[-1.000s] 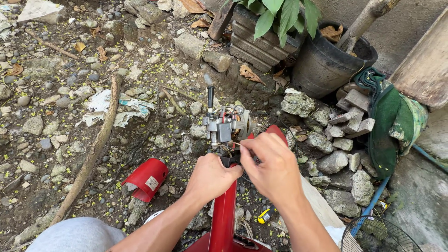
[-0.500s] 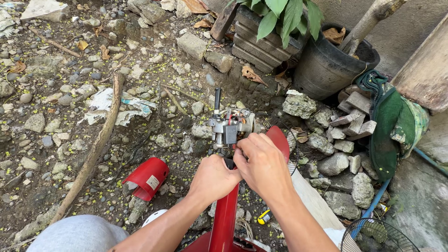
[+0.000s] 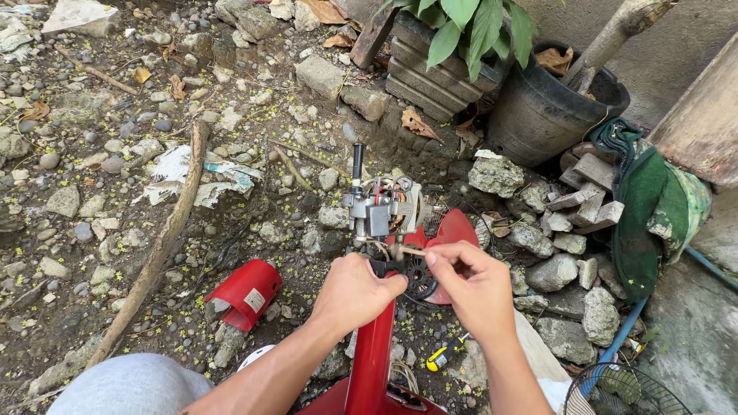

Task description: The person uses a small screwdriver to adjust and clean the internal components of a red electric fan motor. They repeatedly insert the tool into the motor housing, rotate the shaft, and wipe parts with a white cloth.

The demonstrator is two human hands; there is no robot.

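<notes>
Gripping the red fan stand (image 3: 374,353) just below the bare fan motor (image 3: 384,207), left hand (image 3: 355,293) closed around it; right hand (image 3: 475,286) beside the motor, pinching a thin wire (image 3: 411,251). Red cover (image 3: 244,293) left of the stand.

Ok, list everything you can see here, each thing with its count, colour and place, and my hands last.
fan motor: one, grey metal with copper windings, bare on top of the stand, centre
fan stand: one, red, upright post at bottom centre
motor cover: one, red, lying on the stones left of the stand
screwdriver: one, yellow and black, on the ground right of the stand
fan guard: one, dark wire, bottom right corner
plant pots: two, black, top right
cloth: one, green, draped over the rubble at right
stick: one, brown, long, left
left hand: gripping the stand top under the motor
right hand: pinching a thin wire beside the motor
</notes>
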